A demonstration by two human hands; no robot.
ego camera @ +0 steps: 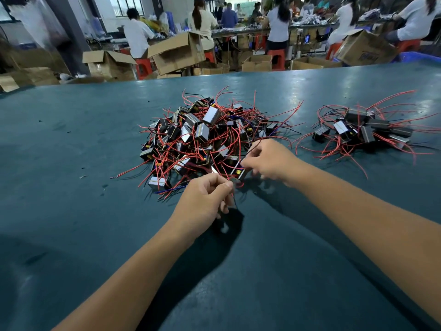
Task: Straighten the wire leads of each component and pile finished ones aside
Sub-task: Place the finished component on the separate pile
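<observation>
**Component in hand, big pile left to do**

The component (238, 172), a small black block with a yellow patch, was held just above the table (71, 211) at the near edge of the big pile (202, 137), between the two hands; its red leads ran down and left toward the left hand.

From the left: the table lay bare but for a few dark specks and scraps; next came the big pile, a heap of black and silver blocks tangled in red, black and a few blue wires, which I took to be the unfinished stock; the left hand (205, 197) sat just below it, fingers curled and thumb pressed to forefinger, pinching a thin lead (230, 187); whether it held one wire or several could not be told; the right hand (269, 161) was close beside it, fingertips closed on the component's body; further right, well apart, lay the small pile (365, 130), a looser group of blocks whose red leads fanned out straighter, probably the finished ones.

Judging by the two heaps, the job was at an early stage; the small pile held far fewer pieces than the big one; the piece in hand seemed mid-straightening and not yet ready to set aside.
</observation>
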